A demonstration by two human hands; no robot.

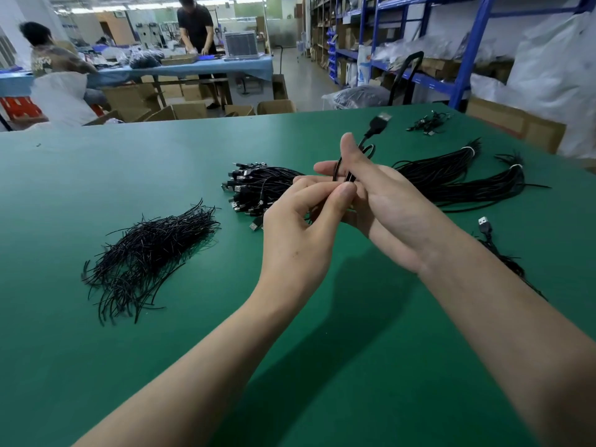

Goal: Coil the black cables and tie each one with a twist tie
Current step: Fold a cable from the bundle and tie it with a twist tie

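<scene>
Black cable (336,171), wound into a narrow coil, sits in my right hand (387,208). The thumb is pressed along one side and the fingers are curled behind, so that hand is clamped on it. The coil's long axis runs nearly upright. Its plug (380,121) sticks out above the thumb tip and points up and away, leaning to the right.

My left hand (300,233) comes in from the left and pinches thumb against forefinger at the coil's lower end, touching the right hand's fingers. I cannot tell whether a tie is caught in that pinch.

Both hands are raised over the green table (96,175). Just behind the grip, partly hidden by the left hand, lies a heap of loose cables (258,188) with their plugs fanned out to the left. Well to the left of the grip and nearer to me is a pile of ties (148,253), thin black strands lying mostly along one slant. To the right of the grip two long bundles (451,169), each cinched by a pale band near its far end, stretch away to the right. Nearer to me on that side, by my right forearm, is a single cable with its plug (484,224) pointing away from me.
</scene>
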